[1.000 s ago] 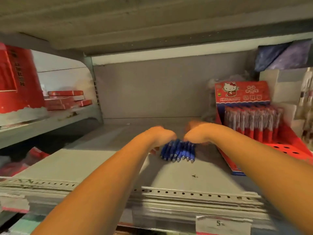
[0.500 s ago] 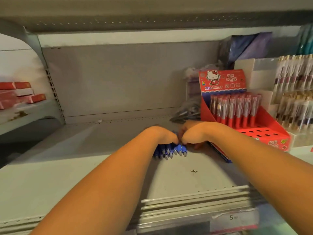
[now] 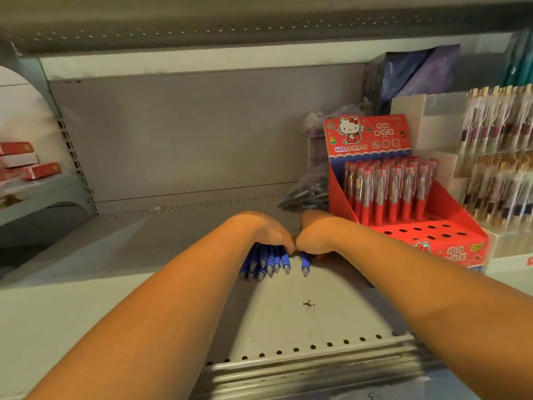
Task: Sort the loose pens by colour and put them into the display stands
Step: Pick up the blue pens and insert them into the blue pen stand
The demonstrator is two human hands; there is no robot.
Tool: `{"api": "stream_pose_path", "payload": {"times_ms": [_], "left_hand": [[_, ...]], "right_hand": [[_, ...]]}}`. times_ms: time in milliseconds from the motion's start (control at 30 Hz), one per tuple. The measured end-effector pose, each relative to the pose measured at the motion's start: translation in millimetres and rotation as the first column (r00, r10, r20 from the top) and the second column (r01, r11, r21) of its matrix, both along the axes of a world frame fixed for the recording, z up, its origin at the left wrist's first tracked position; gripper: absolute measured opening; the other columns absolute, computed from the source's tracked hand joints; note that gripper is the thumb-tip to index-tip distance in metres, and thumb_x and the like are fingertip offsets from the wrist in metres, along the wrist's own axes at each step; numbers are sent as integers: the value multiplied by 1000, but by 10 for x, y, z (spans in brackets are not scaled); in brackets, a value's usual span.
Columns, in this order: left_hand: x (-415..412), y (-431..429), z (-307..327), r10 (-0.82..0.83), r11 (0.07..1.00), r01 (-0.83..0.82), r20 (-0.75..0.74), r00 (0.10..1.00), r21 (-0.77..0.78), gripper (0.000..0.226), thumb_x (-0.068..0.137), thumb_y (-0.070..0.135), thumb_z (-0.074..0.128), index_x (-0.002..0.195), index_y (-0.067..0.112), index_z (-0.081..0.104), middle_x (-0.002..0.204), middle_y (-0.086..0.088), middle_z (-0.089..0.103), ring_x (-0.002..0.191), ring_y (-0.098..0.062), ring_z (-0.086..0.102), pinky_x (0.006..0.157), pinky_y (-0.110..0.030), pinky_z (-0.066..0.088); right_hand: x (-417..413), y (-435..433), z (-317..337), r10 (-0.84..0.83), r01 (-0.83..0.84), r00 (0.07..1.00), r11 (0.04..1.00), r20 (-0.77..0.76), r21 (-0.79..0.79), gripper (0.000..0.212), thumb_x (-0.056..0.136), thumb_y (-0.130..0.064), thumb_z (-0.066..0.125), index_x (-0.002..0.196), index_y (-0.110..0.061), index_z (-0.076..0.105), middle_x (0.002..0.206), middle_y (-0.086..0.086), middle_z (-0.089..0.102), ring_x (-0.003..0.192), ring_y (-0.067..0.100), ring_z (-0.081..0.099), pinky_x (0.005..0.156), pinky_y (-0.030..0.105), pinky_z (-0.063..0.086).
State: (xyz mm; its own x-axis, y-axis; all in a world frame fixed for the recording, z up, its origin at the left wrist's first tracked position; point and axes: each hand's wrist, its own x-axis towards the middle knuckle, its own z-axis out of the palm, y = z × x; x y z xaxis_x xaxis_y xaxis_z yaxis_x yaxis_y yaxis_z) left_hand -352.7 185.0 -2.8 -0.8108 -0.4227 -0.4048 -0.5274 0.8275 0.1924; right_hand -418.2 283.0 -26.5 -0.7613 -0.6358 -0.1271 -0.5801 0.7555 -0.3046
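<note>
Several loose blue pens [image 3: 265,262] lie bunched on the grey shelf [image 3: 144,284], tips pointing toward me. My left hand [image 3: 264,230] curls over the bunch, gripping it from above. Touching it on the right, my right hand [image 3: 317,232] curls over a single blue pen [image 3: 305,262] that sits a little apart from the bunch. The fingers of both hands are hidden beneath the knuckles. A red Hello Kitty display stand [image 3: 432,241] stands just right of my right hand, its back rows filled with red pens [image 3: 389,186] and its front holes open.
A bag of mixed pens [image 3: 308,192] lies against the back wall behind my hands. White stands with wrapped pens [image 3: 496,157] fill the right side. Red boxes [image 3: 31,168] sit on the neighbouring shelf at left. The upper shelf hangs low overhead.
One blue pen has parted from the bunch to the right under my right hand. My hands stay pressed together over the pens; the view has shifted slightly closer.
</note>
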Motion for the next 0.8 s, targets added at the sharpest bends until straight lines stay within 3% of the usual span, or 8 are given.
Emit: {"api": "stream_pose_path", "payload": {"times_ms": [167, 300, 367, 467, 567, 667, 733, 800], "left_hand": [[41, -17, 6, 86, 994, -88, 23, 996, 72, 28, 81, 27, 60, 91, 4, 71, 50, -4, 61, 41, -19, 54, 45, -16, 46], [70, 18, 38, 36, 999, -35, 76, 996, -25, 24, 79, 21, 58, 59, 7, 58, 40, -4, 51, 28, -18, 43, 39, -11, 36], [80, 56, 33, -15, 997, 28, 164, 986, -75, 28, 81, 16, 52, 82, -4, 71, 47, -11, 58, 34, -20, 49, 40, -12, 39], [93, 65, -50, -36, 982, 63, 148, 988, -178, 64, 89, 12, 51, 149, 3, 33, 111, -26, 69, 79, -28, 69, 56, -20, 54], [195, 79, -43, -153, 965, 164, 69, 986, -205, 70, 97, 7, 47, 156, 8, 11, 163, -9, 19, 141, -26, 33, 90, -23, 38], [287, 125, 21, -159, 968, 154, -10, 987, -196, 49, 98, 3, 44, 146, -3, 35, 158, -8, 29, 137, -22, 38, 82, -14, 28], [325, 85, 39, -158, 975, 146, -61, 985, -167, 47, 96, 3, 45, 142, -1, 40, 151, -10, 40, 128, -23, 51, 70, -15, 39], [368, 16, 79, -148, 979, 131, -105, 983, -158, 47, 89, 6, 50, 135, 9, 52, 110, -18, 71, 78, -25, 69, 42, -28, 49]], "right_hand": [[-10, -15, 22, -16, 15, 998, 1000, -55, -16, 14, 86, -8, 57, 72, -9, 54, 65, 6, 51, 53, 17, 46, 43, 24, 35], [15, -33, 18, -44, 36, 998, 991, -52, -132, 18, 87, -5, 53, 70, -10, 50, 64, 7, 49, 53, 20, 45, 45, 25, 37], [36, -11, 30, -35, 28, 999, 977, -31, -209, 14, 87, -4, 52, 74, -7, 54, 63, 8, 51, 57, 24, 50, 52, 26, 42], [123, 70, 69, 51, -55, 998, 975, -23, -214, 10, 86, -7, 56, 84, -2, 63, 77, 15, 63, 71, 28, 57, 61, 32, 49], [213, 179, 132, 83, -94, 994, 978, -69, -186, 22, 86, -12, 64, 106, -3, 68, 105, 16, 68, 93, 30, 64, 81, 36, 56], [306, 316, 181, 60, -94, 990, 953, -125, -288, 21, 86, -6, 61, 107, -5, 66, 105, 14, 64, 88, 29, 64, 62, 24, 52], [378, 418, 164, 37, -79, 994, 891, -101, -447, 21, 86, -6, 60, 105, -12, 57, 101, 11, 59, 77, 32, 64, 61, 38, 58], [466, 538, 151, 8, -50, 997, 812, -76, -581, 24, 84, -8, 61, 103, -18, 51, 95, 8, 58, 71, 29, 63, 63, 51, 57]]}}
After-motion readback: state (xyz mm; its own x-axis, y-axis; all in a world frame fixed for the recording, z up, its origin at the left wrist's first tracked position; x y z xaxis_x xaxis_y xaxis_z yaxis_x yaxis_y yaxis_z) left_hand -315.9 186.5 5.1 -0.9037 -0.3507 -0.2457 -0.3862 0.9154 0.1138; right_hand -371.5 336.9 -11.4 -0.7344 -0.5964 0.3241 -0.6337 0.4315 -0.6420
